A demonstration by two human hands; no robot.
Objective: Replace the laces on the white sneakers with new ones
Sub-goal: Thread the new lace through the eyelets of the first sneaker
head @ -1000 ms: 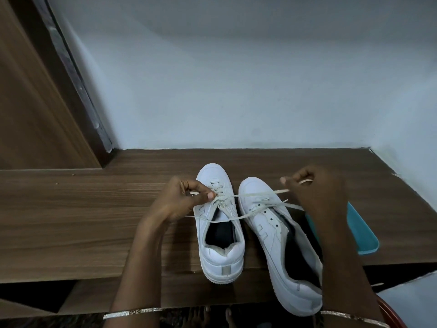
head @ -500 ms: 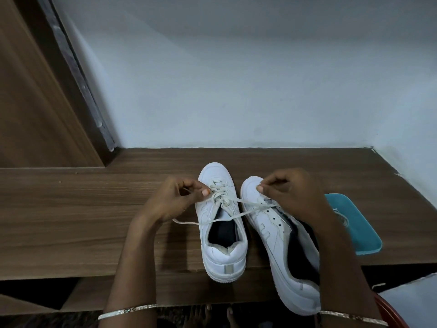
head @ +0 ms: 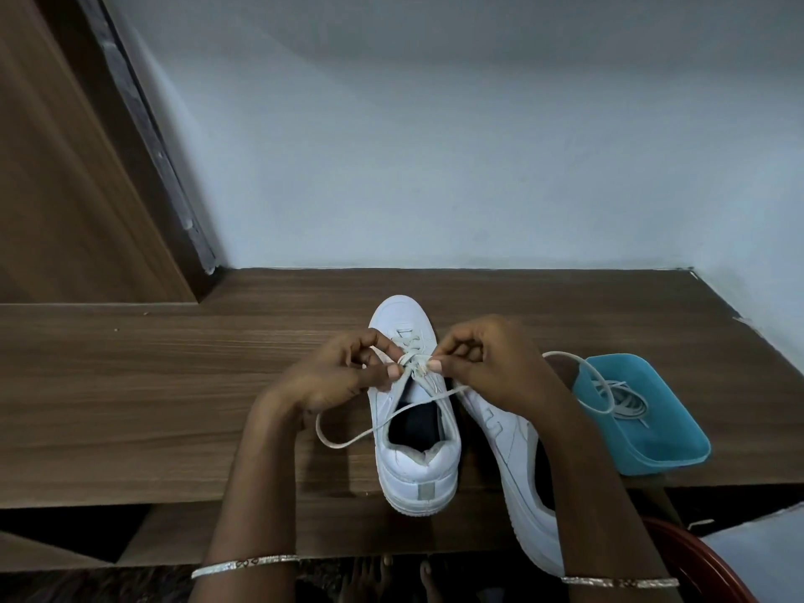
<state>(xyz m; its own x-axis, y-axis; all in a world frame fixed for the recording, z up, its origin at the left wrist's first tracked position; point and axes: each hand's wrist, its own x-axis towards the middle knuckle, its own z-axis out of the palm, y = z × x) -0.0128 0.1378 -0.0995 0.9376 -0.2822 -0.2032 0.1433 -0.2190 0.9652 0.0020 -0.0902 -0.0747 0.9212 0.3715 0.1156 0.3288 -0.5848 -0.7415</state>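
Left hand [head: 330, 378] and right hand [head: 494, 367] each pinch the lace [head: 370, 430] over the sneaker [head: 417, 472] tongue; knot midway between; ends trail outward

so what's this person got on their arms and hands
Both forearms are bare, no sleeves in view. The left hand has a thin silver-coloured metal bangle with a small patterned section at its wrist; the right hand has a similar thin silvery bangle. No gloves, no rings that show.
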